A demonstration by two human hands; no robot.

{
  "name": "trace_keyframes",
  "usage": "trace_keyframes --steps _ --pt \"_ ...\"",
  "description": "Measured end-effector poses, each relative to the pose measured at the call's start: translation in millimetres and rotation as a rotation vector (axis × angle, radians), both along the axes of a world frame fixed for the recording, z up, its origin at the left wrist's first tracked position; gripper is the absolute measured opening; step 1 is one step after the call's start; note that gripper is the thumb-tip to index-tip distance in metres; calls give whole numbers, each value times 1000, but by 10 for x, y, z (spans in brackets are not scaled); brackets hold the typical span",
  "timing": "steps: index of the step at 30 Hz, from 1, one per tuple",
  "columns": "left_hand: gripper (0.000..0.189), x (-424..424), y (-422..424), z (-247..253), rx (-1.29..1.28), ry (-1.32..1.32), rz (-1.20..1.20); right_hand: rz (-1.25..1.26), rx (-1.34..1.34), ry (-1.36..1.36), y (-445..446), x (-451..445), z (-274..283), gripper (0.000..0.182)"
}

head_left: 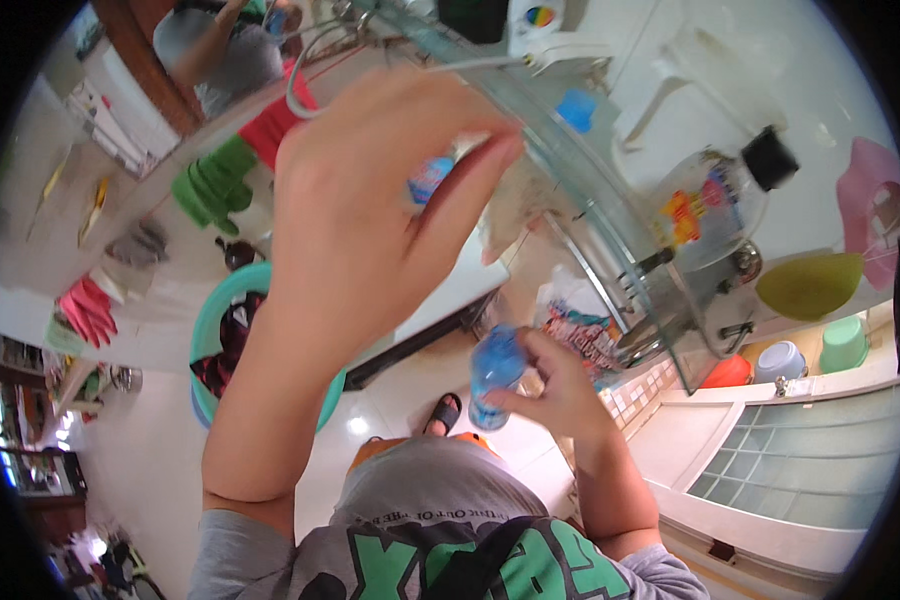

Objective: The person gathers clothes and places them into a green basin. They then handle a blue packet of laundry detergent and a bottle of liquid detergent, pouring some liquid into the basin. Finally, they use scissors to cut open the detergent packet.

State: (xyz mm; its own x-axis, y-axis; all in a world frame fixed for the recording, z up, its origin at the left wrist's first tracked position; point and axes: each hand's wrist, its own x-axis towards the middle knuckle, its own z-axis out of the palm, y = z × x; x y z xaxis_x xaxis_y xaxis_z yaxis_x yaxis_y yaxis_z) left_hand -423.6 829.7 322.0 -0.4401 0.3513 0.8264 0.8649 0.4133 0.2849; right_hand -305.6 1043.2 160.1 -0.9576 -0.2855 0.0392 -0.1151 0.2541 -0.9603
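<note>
My right hand is closed around a blue-tinted plastic bottle, held upright in front of my shirt. Large and close to the camera, my left hand is raised near a glass shelf, its fingers bent and the thumb close to the index finger. No object shows between those fingertips, though the back of the hand hides the palm. Beyond the gap by the thumb a blue label is partly visible. Below the raised forearm stands a turquoise basin with dark and red cloth in it.
A glass shelf with a metal rail crosses the upper right. Green, red and pink gloves hang on the left wall. A plastic bag hangs beyond the bottle. An olive-green bowl and colored tubs are at the right.
</note>
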Motion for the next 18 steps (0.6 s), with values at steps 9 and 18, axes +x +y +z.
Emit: trace_keyframes --steps 9,18 --pt "4 1957 -1131 -1804 62 -968 -104 75 -3 -187 -432 598 -45 59" --pt "49 3857 -1668 -2132 181 -988 72 382 186 64 -1810 2097 -38 56"
